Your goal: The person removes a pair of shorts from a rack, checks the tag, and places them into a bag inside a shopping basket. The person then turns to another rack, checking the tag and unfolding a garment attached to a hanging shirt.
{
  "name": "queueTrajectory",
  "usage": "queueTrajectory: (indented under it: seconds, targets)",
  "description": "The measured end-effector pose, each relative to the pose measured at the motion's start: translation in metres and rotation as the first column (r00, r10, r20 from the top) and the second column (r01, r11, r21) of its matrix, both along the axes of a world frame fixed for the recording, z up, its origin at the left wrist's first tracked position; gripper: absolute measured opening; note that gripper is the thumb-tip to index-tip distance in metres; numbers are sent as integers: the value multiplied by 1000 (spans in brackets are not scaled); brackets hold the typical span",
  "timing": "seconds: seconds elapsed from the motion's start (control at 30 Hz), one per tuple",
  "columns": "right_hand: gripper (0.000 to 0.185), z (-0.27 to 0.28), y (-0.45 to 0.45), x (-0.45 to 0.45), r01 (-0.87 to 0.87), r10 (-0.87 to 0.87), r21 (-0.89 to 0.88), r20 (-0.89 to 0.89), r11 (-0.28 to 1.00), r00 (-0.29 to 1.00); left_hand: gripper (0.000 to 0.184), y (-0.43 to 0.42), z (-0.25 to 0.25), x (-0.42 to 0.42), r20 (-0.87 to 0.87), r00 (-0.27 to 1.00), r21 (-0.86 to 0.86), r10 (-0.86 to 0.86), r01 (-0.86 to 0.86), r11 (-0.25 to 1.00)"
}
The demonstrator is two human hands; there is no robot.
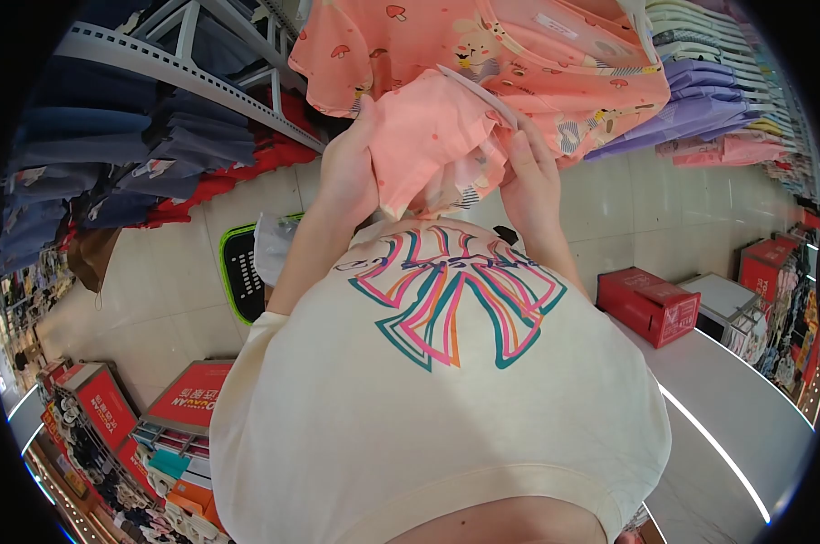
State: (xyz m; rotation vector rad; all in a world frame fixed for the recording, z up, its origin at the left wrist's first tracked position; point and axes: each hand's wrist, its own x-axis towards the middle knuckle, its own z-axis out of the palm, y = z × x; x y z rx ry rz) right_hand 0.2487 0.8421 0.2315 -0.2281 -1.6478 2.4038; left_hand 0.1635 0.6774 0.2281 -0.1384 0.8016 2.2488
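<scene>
A bunched pink printed garment (419, 136) is spread between my two hands, in front of my chest. My left hand (348, 172) grips its left side, the thumb along the edge. On the other side my right hand (529, 177) holds it with thumb and fingers closed on the fabric. A pale strip runs along its upper right edge, and I cannot tell whether this is a tag or a seam. Just beyond hangs a pink shirt (600, 86) printed with mushrooms and rabbits. Whether the held piece is joined to that shirt is hidden.
Dark blue trousers (83, 145) hang from a white metal rack (192, 77) at left. Purple clothes (700, 100) hang at the right. A green-rimmed black basket (233, 281) is on the tiled floor. Red boxes (650, 304) stand by a grey platform (727, 399).
</scene>
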Motion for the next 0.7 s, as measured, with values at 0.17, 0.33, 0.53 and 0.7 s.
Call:
queueTrajectory:
  seconds: [0.17, 0.33, 0.53, 0.7]
  targets:
    - [37, 4, -2, -4, 2, -2, -10, 30, 1000, 1000, 41, 1, 4, -3, 46, 999, 93, -26, 21, 995]
    - [31, -3, 0, -8, 51, -48, -30, 102, 998, 994, 31, -5, 2, -2, -243, 955, -256, -169, 104, 961]
    - [27, -10, 7, -11, 83, -80, -12, 168, 996, 983, 37, 1, 0, -7, -220, 968, -298, -120, 50, 953]
    - [28, 1, 1, -15, 113, -94, -113, 164, 987, 982, 41, 4, 0, -12, -16, 998, -311, 54, -56, 949]
